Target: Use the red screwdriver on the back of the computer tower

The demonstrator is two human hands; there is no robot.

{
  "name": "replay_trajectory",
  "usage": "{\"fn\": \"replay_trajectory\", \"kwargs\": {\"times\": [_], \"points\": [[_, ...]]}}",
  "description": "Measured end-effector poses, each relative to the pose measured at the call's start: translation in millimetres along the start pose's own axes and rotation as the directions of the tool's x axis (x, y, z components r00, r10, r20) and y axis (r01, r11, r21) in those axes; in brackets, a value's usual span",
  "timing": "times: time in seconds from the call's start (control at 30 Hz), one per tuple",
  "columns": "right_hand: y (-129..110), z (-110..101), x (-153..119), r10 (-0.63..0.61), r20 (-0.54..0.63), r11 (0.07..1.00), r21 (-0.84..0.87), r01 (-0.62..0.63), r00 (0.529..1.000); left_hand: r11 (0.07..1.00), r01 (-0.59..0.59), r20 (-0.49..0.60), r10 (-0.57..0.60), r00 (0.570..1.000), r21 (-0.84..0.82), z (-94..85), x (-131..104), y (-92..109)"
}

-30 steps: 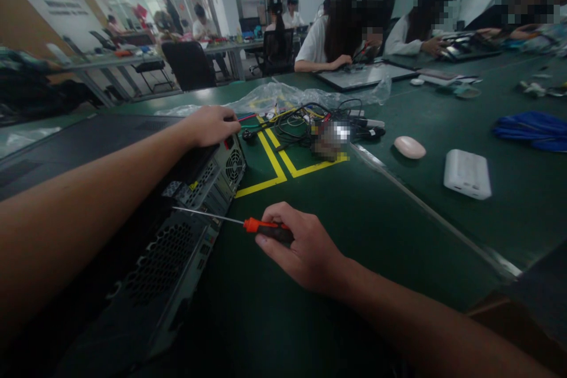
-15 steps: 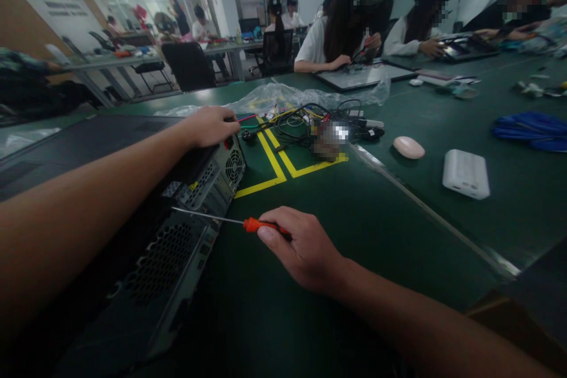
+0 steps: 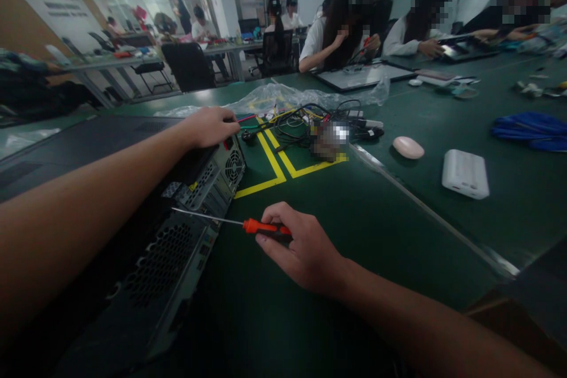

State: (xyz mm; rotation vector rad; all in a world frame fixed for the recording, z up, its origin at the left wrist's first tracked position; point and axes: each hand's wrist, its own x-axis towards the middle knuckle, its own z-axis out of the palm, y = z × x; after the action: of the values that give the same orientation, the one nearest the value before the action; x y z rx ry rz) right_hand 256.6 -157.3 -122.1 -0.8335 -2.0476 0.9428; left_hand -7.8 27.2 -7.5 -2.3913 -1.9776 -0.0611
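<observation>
A black computer case [image 3: 172, 254] lies on the green table at the left, its metal rear panel with a fan grille facing right. My left hand [image 3: 215, 127] rests on the far rear corner of the case, fingers bent over the edge. In my right hand [image 3: 303, 248] is the handle of an orange and black screwdriver [image 3: 268, 228], held between thumb and fingers. Its long shaft points left, and the tip meets the rear edge of the case near a small metal bracket. Whatever sits under the tip is too small to make out.
Tangled cables [image 3: 292, 124] and clear plastic film [image 3: 283, 94] lie beyond the case. To the right are a pink oval object [image 3: 408, 147], a white block [image 3: 465, 173] and a blue bundle [image 3: 529, 131]. People work across the table.
The fingers of my right hand have loosened and shifted round the handle, showing more of it. My left hand and the case stay put. A person across the table has raised a hand.
</observation>
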Motion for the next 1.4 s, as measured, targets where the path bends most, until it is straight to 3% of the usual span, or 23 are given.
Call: {"fn": "replay_trajectory", "kwargs": {"times": [1.4], "points": [[-0.9, 0.9, 0.7, -0.063, -0.085, 0.998, 0.025, 0.065, 0.994, 0.999, 0.039, 0.016, -0.039, 0.999, 0.033, 1.7, -1.1, 4.9]]}}
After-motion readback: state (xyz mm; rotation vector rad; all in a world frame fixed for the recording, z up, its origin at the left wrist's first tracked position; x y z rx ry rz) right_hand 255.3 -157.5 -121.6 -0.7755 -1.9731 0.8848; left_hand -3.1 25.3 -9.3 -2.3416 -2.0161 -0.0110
